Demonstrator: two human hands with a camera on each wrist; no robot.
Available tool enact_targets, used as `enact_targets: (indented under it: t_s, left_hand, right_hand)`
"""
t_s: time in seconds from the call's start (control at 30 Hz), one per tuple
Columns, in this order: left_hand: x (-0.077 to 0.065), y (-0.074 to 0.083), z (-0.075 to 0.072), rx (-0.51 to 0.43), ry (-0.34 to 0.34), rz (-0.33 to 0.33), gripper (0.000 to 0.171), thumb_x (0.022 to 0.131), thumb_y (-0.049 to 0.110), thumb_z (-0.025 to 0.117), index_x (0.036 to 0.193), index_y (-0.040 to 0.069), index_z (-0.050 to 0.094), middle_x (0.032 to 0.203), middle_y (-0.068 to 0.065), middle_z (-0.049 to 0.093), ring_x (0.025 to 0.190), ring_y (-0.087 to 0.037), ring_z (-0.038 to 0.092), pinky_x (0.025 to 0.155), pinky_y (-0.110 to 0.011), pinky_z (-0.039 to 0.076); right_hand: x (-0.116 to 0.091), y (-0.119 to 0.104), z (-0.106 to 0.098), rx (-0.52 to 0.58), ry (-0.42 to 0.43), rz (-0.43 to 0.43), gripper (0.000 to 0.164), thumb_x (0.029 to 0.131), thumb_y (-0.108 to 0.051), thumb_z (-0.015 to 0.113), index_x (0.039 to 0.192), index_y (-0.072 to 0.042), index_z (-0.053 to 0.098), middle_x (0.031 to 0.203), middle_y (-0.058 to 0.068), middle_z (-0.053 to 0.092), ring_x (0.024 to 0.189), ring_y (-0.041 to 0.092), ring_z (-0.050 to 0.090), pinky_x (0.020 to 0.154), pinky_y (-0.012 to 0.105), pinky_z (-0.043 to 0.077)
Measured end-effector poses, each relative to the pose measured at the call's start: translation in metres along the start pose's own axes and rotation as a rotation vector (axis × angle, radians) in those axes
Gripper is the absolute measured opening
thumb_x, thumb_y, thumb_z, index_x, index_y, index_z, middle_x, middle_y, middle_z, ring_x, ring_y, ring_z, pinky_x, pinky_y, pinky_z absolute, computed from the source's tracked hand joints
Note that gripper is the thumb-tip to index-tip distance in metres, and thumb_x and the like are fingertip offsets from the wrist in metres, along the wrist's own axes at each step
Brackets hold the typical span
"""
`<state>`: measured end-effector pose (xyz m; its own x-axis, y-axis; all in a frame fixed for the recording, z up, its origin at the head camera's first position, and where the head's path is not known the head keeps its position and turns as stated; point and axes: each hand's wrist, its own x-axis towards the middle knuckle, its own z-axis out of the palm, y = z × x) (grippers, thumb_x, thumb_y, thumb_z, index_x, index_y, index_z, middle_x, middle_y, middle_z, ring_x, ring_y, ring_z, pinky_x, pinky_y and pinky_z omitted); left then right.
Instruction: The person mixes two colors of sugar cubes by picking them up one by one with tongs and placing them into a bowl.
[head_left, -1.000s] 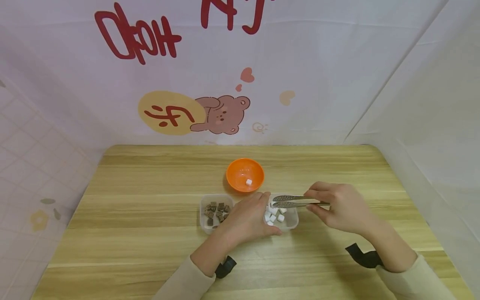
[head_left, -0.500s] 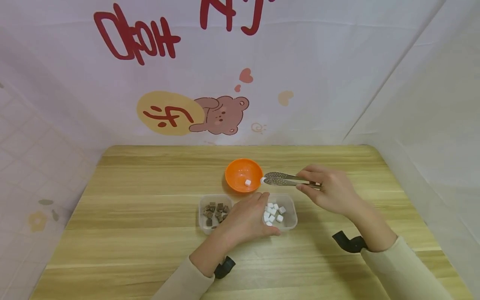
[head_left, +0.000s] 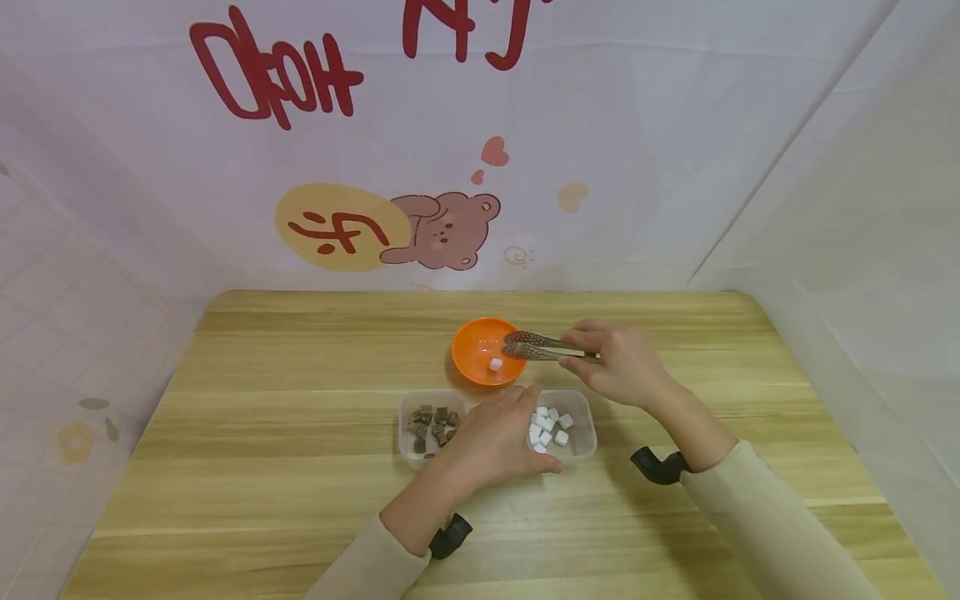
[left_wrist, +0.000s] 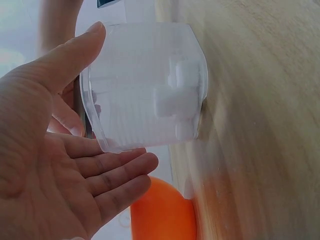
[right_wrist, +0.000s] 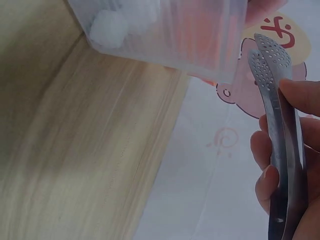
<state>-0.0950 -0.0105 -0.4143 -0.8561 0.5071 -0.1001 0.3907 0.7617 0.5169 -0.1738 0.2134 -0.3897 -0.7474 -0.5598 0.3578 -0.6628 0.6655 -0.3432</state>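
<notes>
My left hand (head_left: 495, 437) grips a clear plastic container (left_wrist: 130, 75) of white cubes (head_left: 561, 437), thumb at its near side and fingers along the far side. In the left wrist view, the cubes show blurred through its wall. My right hand (head_left: 618, 362) holds metal tongs (head_left: 528, 353) with perforated tips, thumb on one arm and fingers on the other. The tips reach over the right part of an orange bowl (head_left: 476, 340), slightly apart, and no cube shows between them. A white cube (head_left: 496, 364) lies inside the bowl, close to the tips.
Left of my left hand stands a second clear container (head_left: 402, 429) with several brown cubes (head_left: 441, 413), partly hidden by that hand. The wooden table (head_left: 262, 467) ends at a white printed backdrop (head_left: 630, 125) behind the bowl. Black straps hang at both wrists.
My right hand has brought the tongs from the white-cube container up and left to over the bowl. Half a second ago a white cube showed at the tips. The left hand has stayed put.
</notes>
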Motion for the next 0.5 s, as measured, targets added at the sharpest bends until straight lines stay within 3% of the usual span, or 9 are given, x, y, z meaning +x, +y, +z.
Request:
enact_targets:
  t_s: [0.3,0.5]
  left_hand:
    - [0.001,0.001,0.001,-0.013,0.001,-0.008,0.106,0.079,0.058,0.088,0.156,-0.001,0.044,0.152,-0.014,0.054,0.138,-0.027,0.053,0.112,-0.045,0.046]
    - [0.001,0.001,0.002,-0.02,0.002,-0.021,0.107,0.078,0.058,0.088,0.157,0.0,0.043,0.154,-0.014,0.052,0.14,-0.028,0.051,0.114,-0.046,0.045]
  right_hand:
    - [-0.018,0.001,-0.014,0.014,0.005,0.013,0.027,0.086,-0.012,0.083,0.111,-0.002,0.08,0.108,0.009,0.076,0.076,0.018,0.069,0.064,0.04,0.057]
    - [-0.031,0.0,-0.027,0.029,0.047,-0.026,0.023,0.084,-0.007,0.083,0.106,-0.006,0.08,0.1,0.0,0.074,0.067,0.003,0.058,0.056,0.027,0.049]
